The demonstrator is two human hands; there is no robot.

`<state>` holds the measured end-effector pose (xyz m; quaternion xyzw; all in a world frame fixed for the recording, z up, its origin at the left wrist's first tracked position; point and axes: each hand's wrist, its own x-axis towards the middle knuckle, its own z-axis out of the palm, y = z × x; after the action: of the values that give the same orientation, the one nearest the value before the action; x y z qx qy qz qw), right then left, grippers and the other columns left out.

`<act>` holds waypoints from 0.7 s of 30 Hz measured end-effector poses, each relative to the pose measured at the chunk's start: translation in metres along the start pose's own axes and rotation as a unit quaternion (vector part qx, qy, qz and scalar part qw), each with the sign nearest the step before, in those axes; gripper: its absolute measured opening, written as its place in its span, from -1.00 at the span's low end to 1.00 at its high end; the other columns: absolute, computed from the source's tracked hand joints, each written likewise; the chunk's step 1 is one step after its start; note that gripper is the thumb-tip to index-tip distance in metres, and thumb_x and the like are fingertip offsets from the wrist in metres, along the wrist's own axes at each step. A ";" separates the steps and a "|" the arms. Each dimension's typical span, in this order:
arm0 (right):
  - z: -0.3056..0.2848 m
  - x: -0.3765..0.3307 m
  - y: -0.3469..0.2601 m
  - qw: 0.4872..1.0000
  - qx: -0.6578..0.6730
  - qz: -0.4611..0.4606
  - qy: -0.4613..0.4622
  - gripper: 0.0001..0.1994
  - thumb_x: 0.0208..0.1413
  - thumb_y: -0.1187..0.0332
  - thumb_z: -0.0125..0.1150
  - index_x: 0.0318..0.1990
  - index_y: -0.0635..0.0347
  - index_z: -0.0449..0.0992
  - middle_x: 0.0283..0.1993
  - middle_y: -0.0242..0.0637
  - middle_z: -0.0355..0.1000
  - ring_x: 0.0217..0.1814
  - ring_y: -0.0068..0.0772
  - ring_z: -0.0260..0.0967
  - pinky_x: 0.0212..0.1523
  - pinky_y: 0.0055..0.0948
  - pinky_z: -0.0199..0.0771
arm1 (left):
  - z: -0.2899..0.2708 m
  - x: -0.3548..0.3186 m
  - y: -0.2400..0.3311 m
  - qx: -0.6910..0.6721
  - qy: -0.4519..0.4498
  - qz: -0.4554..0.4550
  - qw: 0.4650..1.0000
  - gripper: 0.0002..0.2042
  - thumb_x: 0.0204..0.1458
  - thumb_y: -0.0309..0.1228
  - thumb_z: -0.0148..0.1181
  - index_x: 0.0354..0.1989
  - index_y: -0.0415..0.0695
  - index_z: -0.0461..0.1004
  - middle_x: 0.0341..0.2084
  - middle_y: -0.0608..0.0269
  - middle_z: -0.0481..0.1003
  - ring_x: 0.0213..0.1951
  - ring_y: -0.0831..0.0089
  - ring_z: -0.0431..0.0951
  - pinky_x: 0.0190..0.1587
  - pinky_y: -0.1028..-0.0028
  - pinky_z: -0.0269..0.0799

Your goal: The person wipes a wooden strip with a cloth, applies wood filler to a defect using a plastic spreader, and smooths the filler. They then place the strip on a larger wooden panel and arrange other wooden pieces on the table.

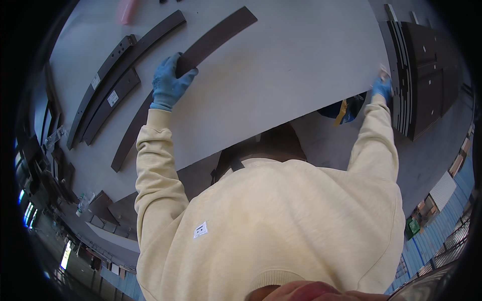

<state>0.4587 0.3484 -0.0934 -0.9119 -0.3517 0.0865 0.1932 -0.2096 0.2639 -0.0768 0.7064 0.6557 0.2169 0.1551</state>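
Observation:
My left hand (169,83), in a blue glove, is closed around the middle of a long dark brown board (219,37). The board lies slantwise over the pale tabletop (291,65), its far end up and to the right, its near end by my left forearm. Out at the table's right edge, my right hand (382,88) is gloved in blue too. Its fingers look closed on a small pale, crumpled piece (384,74), too blurred to name. That hand is close beside a stack of dark panels (424,75).
Several dark boards lie at the left: one with holes (108,65), a long one (155,36) and a shorter one with a white label (123,89). A pink object (126,11) sits at the far edge. Below the table's front edge is a dark bag with a yellow strip (342,111).

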 end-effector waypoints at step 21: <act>0.141 0.003 -0.215 0.812 0.064 -0.574 -0.081 -0.48 0.16 0.42 0.15 0.32 0.14 0.47 0.37 0.05 0.39 0.42 0.16 0.33 0.40 0.03 0.35 | 0.053 -0.023 0.085 0.048 -0.084 0.005 0.995 -0.32 -0.05 -0.12 0.46 0.23 -0.25 0.44 0.08 -0.04 0.52 0.01 -0.03 0.53 0.07 0.08 0.45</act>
<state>0.2885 0.5375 -0.1331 -0.5191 -0.8195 0.0557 0.2363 -0.1101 0.2371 -0.0818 0.7321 0.6463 0.1261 0.1740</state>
